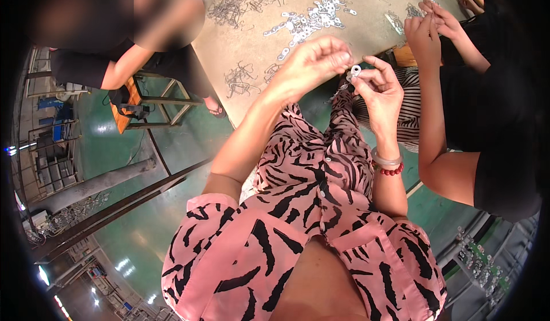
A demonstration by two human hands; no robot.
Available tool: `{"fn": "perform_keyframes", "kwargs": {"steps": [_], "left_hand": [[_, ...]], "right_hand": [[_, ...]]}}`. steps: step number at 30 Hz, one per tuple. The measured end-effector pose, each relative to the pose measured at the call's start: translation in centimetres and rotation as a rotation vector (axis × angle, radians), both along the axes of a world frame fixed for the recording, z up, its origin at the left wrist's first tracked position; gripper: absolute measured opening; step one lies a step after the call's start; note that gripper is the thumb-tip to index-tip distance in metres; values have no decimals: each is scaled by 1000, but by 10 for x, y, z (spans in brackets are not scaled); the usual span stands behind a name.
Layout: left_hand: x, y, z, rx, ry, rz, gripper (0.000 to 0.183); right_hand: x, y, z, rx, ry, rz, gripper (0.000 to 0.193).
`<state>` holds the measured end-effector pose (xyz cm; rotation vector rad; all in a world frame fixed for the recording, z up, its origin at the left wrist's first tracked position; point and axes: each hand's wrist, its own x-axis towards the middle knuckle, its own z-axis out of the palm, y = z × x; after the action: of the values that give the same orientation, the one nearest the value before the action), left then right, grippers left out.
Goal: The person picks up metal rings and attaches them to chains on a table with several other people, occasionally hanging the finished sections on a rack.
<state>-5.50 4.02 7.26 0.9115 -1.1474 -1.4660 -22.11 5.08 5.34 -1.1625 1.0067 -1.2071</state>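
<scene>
My right hand (379, 89) pinches a small shiny metal tab (356, 70) with a round hole between thumb and forefinger, just off the table's near edge. It holds the tab upright, and a bit of metal seems to hang below it. My left hand (317, 63) is close beside it on the left, thumb and fingertips drawn together near the tab. Whatever those fingertips hold, if anything, is too small to make out. Beyond my hands, a pile of silvery metal tabs (312, 20) lies on the table, with a small heap of bent wire hooks (243, 80) near the left edge.
The beige table (223, 52) also bears more wire hooks (232, 10) further back. Close on my right, a co-worker's hands (432, 26) are raised over the table's edge. Another person sits at the left, near a wooden stool (122, 120). Metal racks (51, 143) stand at far left.
</scene>
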Motion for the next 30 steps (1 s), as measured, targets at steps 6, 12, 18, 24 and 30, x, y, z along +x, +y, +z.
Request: {"fn": "perform_keyframes", "kwargs": {"steps": [6,12,18,24,30], "left_hand": [[-9,9,-16,69,-48,-62,16],[-19,14,-21,-67,-153,77,13],[-25,23,-15,-131,-113,130,11],[-25,29,-12,-102,-137,183,7],[-22,37,0,-116,-200,170,6]], "right_hand": [[7,9,-1,-26,29,-26,41],[8,18,2,-113,277,-110,38],[-5,7,-7,-98,-29,-81,33],[24,-58,-50,-246,300,-8,19],[59,-124,-81,-847,1105,-5,33]]}}
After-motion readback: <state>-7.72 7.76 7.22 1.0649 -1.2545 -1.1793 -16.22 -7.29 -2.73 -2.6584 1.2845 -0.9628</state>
